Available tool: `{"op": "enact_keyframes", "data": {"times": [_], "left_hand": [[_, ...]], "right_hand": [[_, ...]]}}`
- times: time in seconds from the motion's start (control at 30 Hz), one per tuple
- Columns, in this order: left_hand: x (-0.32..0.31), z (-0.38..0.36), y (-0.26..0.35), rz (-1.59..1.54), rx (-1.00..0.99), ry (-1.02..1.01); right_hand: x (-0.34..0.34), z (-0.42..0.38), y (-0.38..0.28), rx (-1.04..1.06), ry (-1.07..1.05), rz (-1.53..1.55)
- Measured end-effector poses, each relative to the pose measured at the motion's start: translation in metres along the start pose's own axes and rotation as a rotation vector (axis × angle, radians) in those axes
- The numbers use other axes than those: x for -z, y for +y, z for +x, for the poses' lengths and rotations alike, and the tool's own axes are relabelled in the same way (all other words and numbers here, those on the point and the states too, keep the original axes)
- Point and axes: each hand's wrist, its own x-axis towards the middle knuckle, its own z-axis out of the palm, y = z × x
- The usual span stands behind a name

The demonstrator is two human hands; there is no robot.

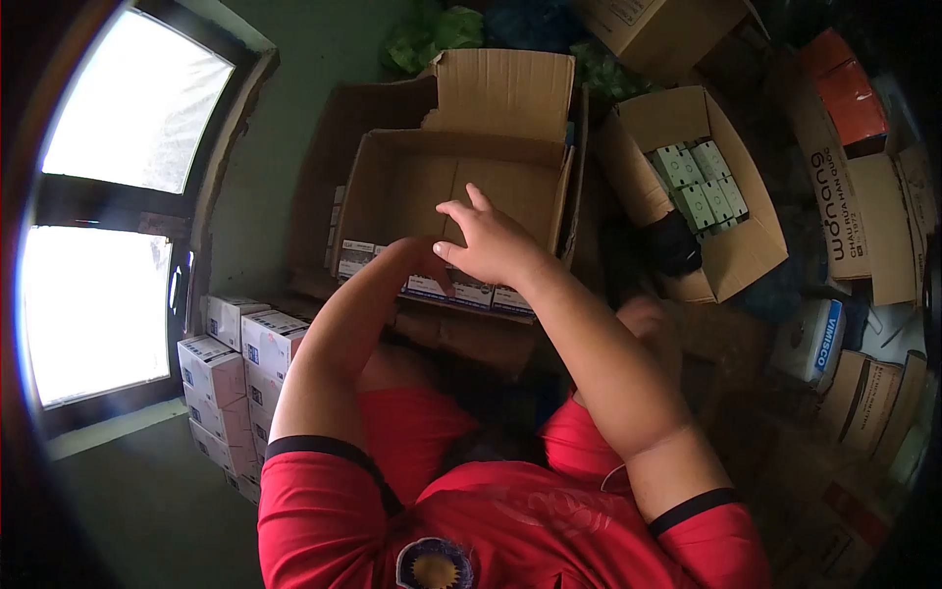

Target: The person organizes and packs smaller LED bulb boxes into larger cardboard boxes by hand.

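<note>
An opened cardboard carton [402, 187] stands in front of me with its back flap raised. Along its near side runs a row of small printed boxes [466, 293], white with dark blue edges. My left hand [424, 260] bends down over this row, a finger stretched against the boxes; its thumb side is hidden, and no held item shows. Above the carton's inside, beside the left hand, my right hand [488, 239] is open with fingers apart and holds nothing.
Stacked white boxes [218, 373] stand at the left below a window [98, 314]. To the right, an open carton [751, 250] holds several pale green boxes [699, 187] and something black [672, 245]. More cartons [834, 201] crowd the far right. Green plastic bags [432, 39] lie behind.
</note>
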Motion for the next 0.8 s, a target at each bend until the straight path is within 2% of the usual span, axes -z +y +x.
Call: {"op": "enact_keyframes", "data": {"times": [0.5, 0.8], "left_hand": [[0.000, 0.001, 0.001, -0.003, -0.010, 0.025], [0.000, 0.025, 0.060, -0.170, -0.116, 0.218]], "right_hand": [[-0.002, -0.001, -0.003, 0.012, -0.015, -0.009], [0.005, 0.002, 0.003, 0.028, 0.029, -0.006]]}}
